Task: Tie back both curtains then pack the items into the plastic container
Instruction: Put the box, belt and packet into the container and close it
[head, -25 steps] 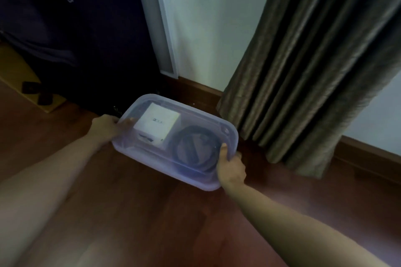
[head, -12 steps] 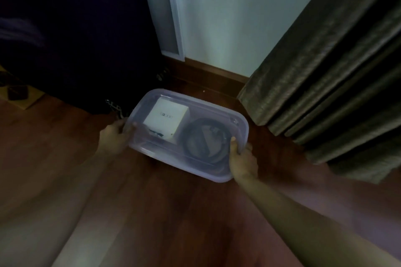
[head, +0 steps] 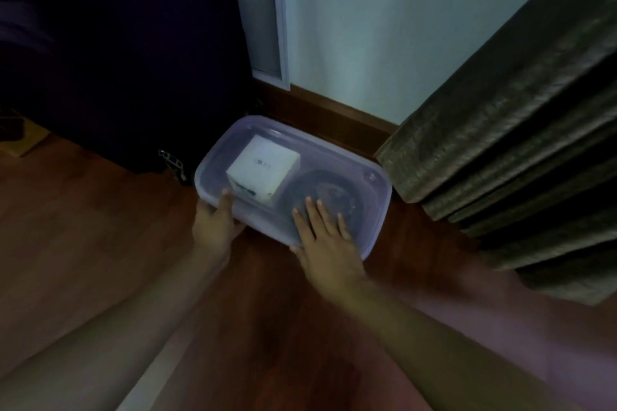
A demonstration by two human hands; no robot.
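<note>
Dim floor (head: 100, 243); cloudy container (head: 377, 177) blurs dark coil (head: 320, 187).

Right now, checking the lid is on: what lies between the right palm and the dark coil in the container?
In the head view, only the translucent lid separates the flat right hand from the dark coil.

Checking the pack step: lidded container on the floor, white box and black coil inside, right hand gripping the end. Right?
Not quite. In the head view the right hand lies flat on the lid, fingers spread, not gripping the end. The rest holds: white box, black coil.
</note>
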